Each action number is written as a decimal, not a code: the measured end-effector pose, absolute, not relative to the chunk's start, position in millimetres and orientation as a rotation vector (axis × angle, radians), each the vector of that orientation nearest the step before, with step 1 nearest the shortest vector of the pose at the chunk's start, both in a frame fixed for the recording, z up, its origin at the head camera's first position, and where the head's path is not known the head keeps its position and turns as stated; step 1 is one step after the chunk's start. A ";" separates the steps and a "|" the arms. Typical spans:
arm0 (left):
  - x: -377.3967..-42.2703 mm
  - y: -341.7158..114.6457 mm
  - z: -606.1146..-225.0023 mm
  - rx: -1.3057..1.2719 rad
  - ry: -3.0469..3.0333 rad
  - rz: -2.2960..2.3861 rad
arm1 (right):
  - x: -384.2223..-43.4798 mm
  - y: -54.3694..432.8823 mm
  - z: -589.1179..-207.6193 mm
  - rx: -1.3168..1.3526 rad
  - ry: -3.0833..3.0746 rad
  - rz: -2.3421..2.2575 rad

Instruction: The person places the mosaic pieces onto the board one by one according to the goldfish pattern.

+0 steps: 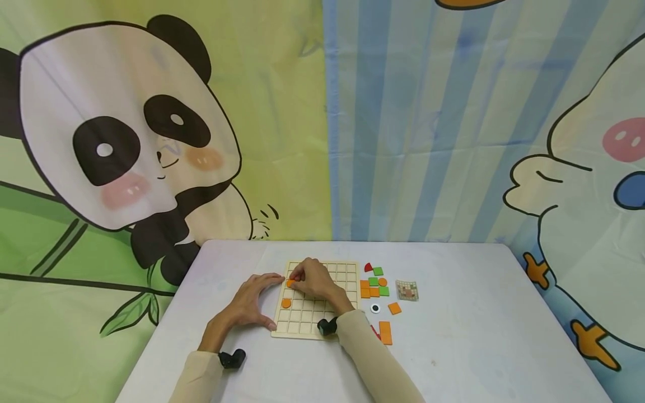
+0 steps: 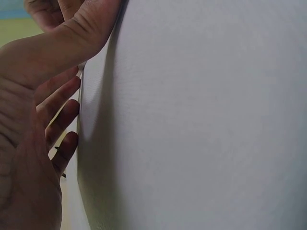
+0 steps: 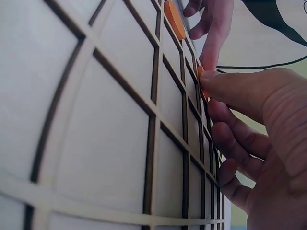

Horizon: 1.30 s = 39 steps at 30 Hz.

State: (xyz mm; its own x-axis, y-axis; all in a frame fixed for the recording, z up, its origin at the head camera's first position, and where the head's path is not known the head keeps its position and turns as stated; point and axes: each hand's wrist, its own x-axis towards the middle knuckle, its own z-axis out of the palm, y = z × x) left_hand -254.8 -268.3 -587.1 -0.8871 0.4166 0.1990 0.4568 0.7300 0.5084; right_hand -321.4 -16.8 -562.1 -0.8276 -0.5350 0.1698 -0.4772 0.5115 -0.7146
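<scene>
A wooden grid board (image 1: 304, 316) lies on the white table. My left hand (image 1: 249, 302) is spread along the board's left side, thumb at the near corner and fingertips by the upper edge. Over the board's upper left, my right hand (image 1: 316, 279) pinches a flat orange piece (image 3: 201, 79) between thumb and finger, right at the grid; fingers partly hide its shape. Nearer me in the left column sits an orange disc (image 1: 286, 303). The left wrist view shows the left fingers mostly from behind, beside the tabletop.
Right of the board lie several orange and green pieces (image 1: 384, 291), a red wedge (image 1: 368, 267), a white ring with a black centre (image 1: 375, 308) and an orange rectangle (image 1: 385, 332). A small patterned card (image 1: 407, 290) lies farther right. A printed curtain (image 1: 282, 168) hangs behind the table.
</scene>
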 end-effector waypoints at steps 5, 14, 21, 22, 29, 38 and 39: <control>-254.5 -262.9 -577.5 -0.691 -2.915 -0.868 | -320.9 -16.8 -557.8 -0.886 2.683 -1.203; -257.9 -261.9 -574.6 -0.662 -2.952 -0.808 | -318.9 -9.5 -550.8 -0.914 2.611 -1.267; -256.1 -263.4 -573.6 -0.667 -2.960 -0.810 | -316.0 4.2 -543.5 -0.880 2.602 -1.379; -255.5 -263.5 -573.6 -0.668 -2.958 -0.810 | -315.8 7.0 -542.7 -0.876 2.607 -1.387; -253.3 -263.5 -576.6 -0.669 -2.945 -0.806 | -311.2 32.2 -534.2 -0.872 2.629 -1.368; -251.1 -263.4 -579.1 -0.669 -2.914 -0.779 | -304.8 75.2 -522.8 -0.886 2.641 -1.322; -251.1 -263.1 -579.0 -0.673 -2.909 -0.774 | -304.3 80.9 -521.5 -0.883 2.654 -1.320</control>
State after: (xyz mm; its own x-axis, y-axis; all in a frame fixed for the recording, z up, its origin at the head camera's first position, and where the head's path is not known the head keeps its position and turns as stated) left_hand -251.1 -263.1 -579.0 -0.9033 0.3967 0.1634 0.4254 0.7790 0.4606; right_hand -304.3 80.9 -521.5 -0.8358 -0.5107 0.2014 -0.4688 0.4730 -0.7460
